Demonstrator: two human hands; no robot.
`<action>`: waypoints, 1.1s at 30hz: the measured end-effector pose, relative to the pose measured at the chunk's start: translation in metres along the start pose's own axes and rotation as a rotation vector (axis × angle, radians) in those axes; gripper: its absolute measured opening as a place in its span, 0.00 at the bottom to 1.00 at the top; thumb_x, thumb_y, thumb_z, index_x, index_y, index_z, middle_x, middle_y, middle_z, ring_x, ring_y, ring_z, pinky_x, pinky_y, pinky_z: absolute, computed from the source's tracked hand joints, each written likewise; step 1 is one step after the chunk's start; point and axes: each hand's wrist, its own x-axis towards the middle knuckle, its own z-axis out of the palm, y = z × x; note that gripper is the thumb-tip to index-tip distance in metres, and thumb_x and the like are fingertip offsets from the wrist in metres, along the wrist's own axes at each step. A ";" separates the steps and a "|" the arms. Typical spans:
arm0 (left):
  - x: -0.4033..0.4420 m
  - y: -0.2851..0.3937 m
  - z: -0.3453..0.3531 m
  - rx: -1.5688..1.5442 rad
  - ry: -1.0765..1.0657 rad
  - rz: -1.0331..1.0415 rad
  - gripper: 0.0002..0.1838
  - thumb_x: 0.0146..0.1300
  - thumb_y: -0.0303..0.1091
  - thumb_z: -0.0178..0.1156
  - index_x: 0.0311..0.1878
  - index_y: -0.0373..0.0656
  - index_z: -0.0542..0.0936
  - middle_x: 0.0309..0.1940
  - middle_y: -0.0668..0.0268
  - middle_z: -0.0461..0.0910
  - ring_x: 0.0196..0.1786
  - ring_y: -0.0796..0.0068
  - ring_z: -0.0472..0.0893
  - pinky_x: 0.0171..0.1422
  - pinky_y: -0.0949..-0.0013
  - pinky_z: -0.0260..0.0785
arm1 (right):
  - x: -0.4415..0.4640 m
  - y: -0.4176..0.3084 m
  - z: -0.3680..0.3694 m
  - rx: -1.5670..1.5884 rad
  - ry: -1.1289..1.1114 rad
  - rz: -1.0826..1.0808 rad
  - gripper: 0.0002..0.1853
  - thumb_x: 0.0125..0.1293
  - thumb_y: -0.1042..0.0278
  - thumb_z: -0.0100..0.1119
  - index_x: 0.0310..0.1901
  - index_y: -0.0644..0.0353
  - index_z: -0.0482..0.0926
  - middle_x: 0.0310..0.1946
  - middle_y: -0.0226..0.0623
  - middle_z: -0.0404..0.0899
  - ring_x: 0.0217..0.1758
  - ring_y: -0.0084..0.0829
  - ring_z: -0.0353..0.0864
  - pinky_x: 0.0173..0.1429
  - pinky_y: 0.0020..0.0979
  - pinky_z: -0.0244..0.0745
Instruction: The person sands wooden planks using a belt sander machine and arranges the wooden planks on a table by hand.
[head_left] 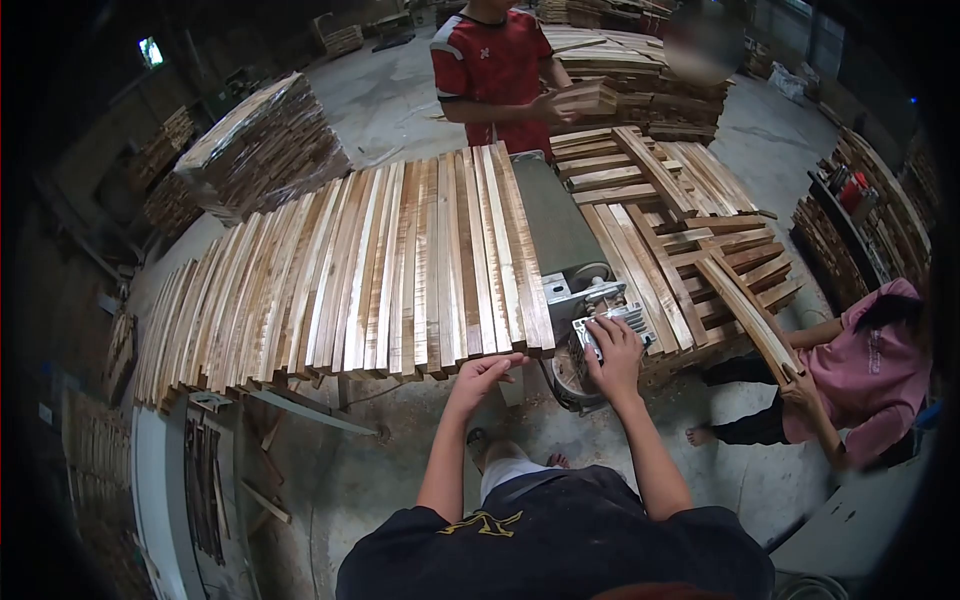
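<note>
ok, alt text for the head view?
The wearer's left hand is at the near ends of a long row of wooden strips; the right hand rests on a finned metal machine part. A person in red beyond the row and one in pink at right each hold wood; timber stacks stand behind.

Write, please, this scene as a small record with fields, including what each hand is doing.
Left hand: at near ends of the row of strips; firmness of grip unclear
Right hand: on finned metal part of the machine
Row: wooden strips side by side, left of machine
Person in red: beyond machine, holding wood pieces
Person in pink: at right, holding long wood
</note>
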 end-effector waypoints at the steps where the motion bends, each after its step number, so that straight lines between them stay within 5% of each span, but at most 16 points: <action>1: 0.002 -0.001 -0.002 0.007 -0.001 -0.008 0.21 0.75 0.39 0.57 0.61 0.32 0.81 0.56 0.54 0.84 0.60 0.67 0.83 0.60 0.66 0.75 | -0.001 0.000 0.001 0.006 0.000 0.009 0.23 0.64 0.58 0.60 0.61 0.51 0.79 0.63 0.33 0.76 0.70 0.42 0.68 0.73 0.47 0.56; 11: 0.009 0.003 -0.001 0.030 0.067 -0.030 0.21 0.75 0.43 0.58 0.55 0.33 0.85 0.49 0.57 0.88 0.55 0.72 0.84 0.66 0.66 0.71 | 0.000 0.007 0.006 0.002 0.025 -0.029 0.22 0.64 0.58 0.59 0.59 0.51 0.81 0.62 0.33 0.77 0.66 0.41 0.70 0.71 0.46 0.58; 17: -0.008 -0.009 0.023 -0.034 -0.273 -0.242 0.18 0.75 0.42 0.57 0.50 0.37 0.88 0.47 0.61 0.89 0.52 0.68 0.86 0.66 0.65 0.71 | -0.001 0.009 0.005 0.006 0.027 -0.011 0.21 0.64 0.58 0.59 0.59 0.51 0.81 0.60 0.33 0.78 0.64 0.41 0.71 0.70 0.46 0.58; 22: 0.008 -0.009 0.071 0.035 -0.272 -0.095 0.25 0.76 0.43 0.55 0.70 0.41 0.76 0.69 0.65 0.75 0.71 0.75 0.72 0.74 0.68 0.62 | -0.003 0.011 0.006 0.030 0.045 -0.004 0.21 0.65 0.58 0.59 0.58 0.51 0.81 0.60 0.31 0.78 0.64 0.40 0.71 0.70 0.45 0.58; 23: 0.016 -0.011 0.074 0.083 -0.233 0.049 0.25 0.76 0.42 0.54 0.71 0.40 0.74 0.71 0.66 0.73 0.73 0.75 0.69 0.75 0.69 0.60 | -0.002 0.011 0.004 0.049 0.038 -0.001 0.21 0.65 0.58 0.60 0.58 0.51 0.81 0.60 0.30 0.79 0.64 0.39 0.72 0.70 0.44 0.58; 29: 0.010 -0.025 0.085 -0.044 -0.115 0.054 0.31 0.78 0.43 0.52 0.78 0.42 0.62 0.74 0.64 0.69 0.78 0.71 0.64 0.76 0.66 0.58 | -0.002 0.014 -0.003 0.063 0.034 -0.014 0.19 0.65 0.59 0.60 0.56 0.53 0.82 0.58 0.32 0.80 0.62 0.39 0.73 0.68 0.44 0.60; 31: -0.004 -0.029 0.080 -0.028 -0.159 -0.067 0.33 0.78 0.46 0.51 0.80 0.43 0.59 0.75 0.63 0.68 0.78 0.68 0.64 0.76 0.64 0.58 | 0.007 0.011 -0.012 0.319 0.106 0.118 0.16 0.67 0.59 0.60 0.53 0.54 0.82 0.56 0.36 0.80 0.61 0.41 0.74 0.67 0.44 0.61; 33: -0.022 -0.036 0.078 -0.041 -0.185 -0.147 0.33 0.78 0.48 0.50 0.79 0.41 0.61 0.74 0.61 0.69 0.77 0.66 0.65 0.76 0.63 0.59 | 0.045 -0.001 -0.029 0.169 0.326 0.116 0.12 0.68 0.57 0.61 0.46 0.54 0.81 0.53 0.38 0.80 0.59 0.42 0.74 0.65 0.45 0.61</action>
